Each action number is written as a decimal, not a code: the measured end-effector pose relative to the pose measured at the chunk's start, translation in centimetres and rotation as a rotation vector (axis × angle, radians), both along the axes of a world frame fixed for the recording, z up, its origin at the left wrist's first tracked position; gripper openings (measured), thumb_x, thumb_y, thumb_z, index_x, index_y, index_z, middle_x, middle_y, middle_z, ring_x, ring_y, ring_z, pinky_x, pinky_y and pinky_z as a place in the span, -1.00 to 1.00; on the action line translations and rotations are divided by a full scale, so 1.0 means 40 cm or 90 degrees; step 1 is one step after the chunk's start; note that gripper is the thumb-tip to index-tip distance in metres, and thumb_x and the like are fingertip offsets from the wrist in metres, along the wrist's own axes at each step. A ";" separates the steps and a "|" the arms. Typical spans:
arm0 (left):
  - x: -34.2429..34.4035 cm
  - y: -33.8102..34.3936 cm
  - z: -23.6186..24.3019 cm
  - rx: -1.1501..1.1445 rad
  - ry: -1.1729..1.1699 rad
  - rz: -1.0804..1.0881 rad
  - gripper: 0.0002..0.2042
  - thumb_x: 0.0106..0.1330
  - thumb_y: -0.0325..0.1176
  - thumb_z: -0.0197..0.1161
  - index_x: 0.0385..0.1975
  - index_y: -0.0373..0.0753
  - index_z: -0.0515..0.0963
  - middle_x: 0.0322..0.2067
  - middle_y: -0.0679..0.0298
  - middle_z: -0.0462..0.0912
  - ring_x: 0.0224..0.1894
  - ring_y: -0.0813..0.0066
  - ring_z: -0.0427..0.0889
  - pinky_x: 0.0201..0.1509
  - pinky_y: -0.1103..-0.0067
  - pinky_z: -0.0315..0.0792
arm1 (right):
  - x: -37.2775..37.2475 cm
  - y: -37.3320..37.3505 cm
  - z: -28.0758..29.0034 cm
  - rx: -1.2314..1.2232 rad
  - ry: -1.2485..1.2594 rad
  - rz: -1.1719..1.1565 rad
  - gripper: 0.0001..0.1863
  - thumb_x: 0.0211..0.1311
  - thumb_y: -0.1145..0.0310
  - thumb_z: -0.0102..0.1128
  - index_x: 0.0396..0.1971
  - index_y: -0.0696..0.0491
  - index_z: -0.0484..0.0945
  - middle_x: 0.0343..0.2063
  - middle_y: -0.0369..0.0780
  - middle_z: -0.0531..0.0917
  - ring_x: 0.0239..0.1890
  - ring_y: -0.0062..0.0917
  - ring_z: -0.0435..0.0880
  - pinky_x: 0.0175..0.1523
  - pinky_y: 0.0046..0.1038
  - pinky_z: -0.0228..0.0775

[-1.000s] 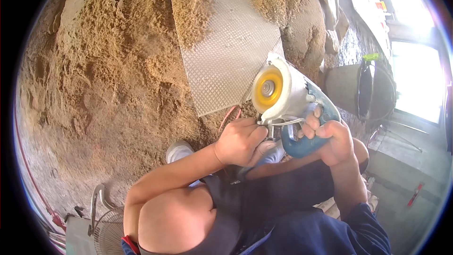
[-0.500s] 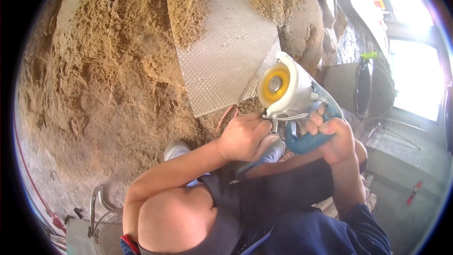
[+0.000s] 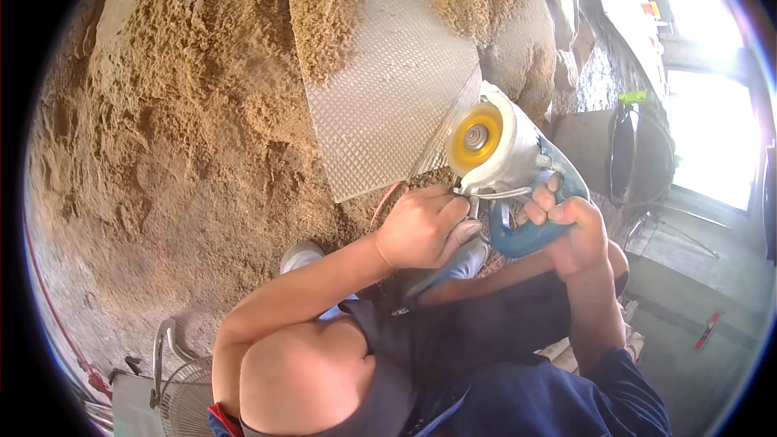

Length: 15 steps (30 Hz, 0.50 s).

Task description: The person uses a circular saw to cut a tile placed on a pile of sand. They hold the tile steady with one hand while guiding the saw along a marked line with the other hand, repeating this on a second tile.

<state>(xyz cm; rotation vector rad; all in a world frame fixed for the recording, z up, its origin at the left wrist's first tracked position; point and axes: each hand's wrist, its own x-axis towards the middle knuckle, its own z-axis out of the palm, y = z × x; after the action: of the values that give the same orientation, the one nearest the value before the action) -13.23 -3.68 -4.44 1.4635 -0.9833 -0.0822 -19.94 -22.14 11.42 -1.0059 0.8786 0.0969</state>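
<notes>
Tool (image 3: pixel 530 163) is off the floor, held in both hands in front of the person, above the shoes and by the lower right corner of the slab (image 3: pixel 396 105). Guard overlaps the slab edge in this view; can't tell if they touch.

Right hand (image 3: pixel 576 236): fingers curled tight round the blue handle (image 3: pixel 522 239), fingertips showing on the near side of its loop, thumb side up.

Left hand (image 3: pixel 425 228): fingers bent, thumb and forefinger close together at the small metal fitting under the guard (image 3: pixel 515 144). Looks like a pinch, but the fingertips hide the contact, so can't tell exactly what's gripped. A thin pale strip (image 3: pixel 506 193) runs from there toward the handle.

Yellow disc (image 3: pixel 476 139) sits within the guard, face turned up and to the left.

Slab is pale with a grid-textured face, lying on the sand (image 3: pixel 178 97), loose sand heaped over its upper left and top right. A red cord (image 3: pixel 387 202) runs just beside its bottom edge, near the left hand.

Around: grey drum (image 3: pixel 587 152) right of the tool, bright window (image 3: pixel 712 137) beyond, red object (image 3: pixel 708 329) lower right, wire fan guard (image 3: pixel 186 400) lower left.
</notes>
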 end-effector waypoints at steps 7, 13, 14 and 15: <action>-0.005 0.018 0.000 0.002 -0.017 0.009 -0.78 0.26 -0.27 0.30 -0.45 -0.28 0.47 -0.61 0.15 0.43 -0.55 0.15 0.49 -0.46 0.34 0.43 | 0.002 0.007 -0.001 0.019 -0.009 0.004 -0.68 -0.03 0.60 -0.06 -0.21 0.06 0.45 -0.36 -0.27 0.44 -0.28 -0.43 0.42 -0.06 -0.31 0.33; 0.001 0.012 -0.008 0.016 -0.028 0.018 -0.78 0.27 -0.28 0.29 -0.44 -0.29 0.47 -0.60 0.15 0.43 -0.55 0.16 0.49 -0.46 0.34 0.43 | 0.014 0.004 -0.005 -0.007 -0.023 0.041 -0.68 -0.03 0.60 -0.07 -0.21 0.06 0.45 -0.37 -0.27 0.45 -0.29 -0.43 0.42 -0.06 -0.34 0.32; 0.002 0.007 -0.010 0.015 -0.027 0.017 -0.78 0.27 -0.28 0.29 -0.44 -0.29 0.47 -0.60 0.15 0.43 -0.55 0.16 0.49 -0.46 0.34 0.43 | 0.012 0.004 -0.007 -0.005 -0.017 0.027 -0.68 -0.03 0.60 -0.07 -0.22 0.06 0.46 -0.37 -0.27 0.45 -0.29 -0.43 0.42 -0.07 -0.35 0.32; 0.003 0.001 -0.011 0.008 -0.020 0.009 -0.78 0.28 -0.28 0.29 -0.44 -0.29 0.47 -0.60 0.15 0.43 -0.55 0.15 0.49 -0.46 0.34 0.43 | 0.011 0.003 -0.009 -0.003 -0.012 0.013 -0.68 -0.03 0.60 -0.07 -0.22 0.06 0.46 -0.38 -0.28 0.45 -0.28 -0.43 0.42 -0.07 -0.35 0.32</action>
<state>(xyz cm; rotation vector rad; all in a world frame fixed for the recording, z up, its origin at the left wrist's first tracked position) -13.12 -3.65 -4.86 1.4877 -0.9993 -0.0547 -19.51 -22.01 11.08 -1.0194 0.8522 0.1024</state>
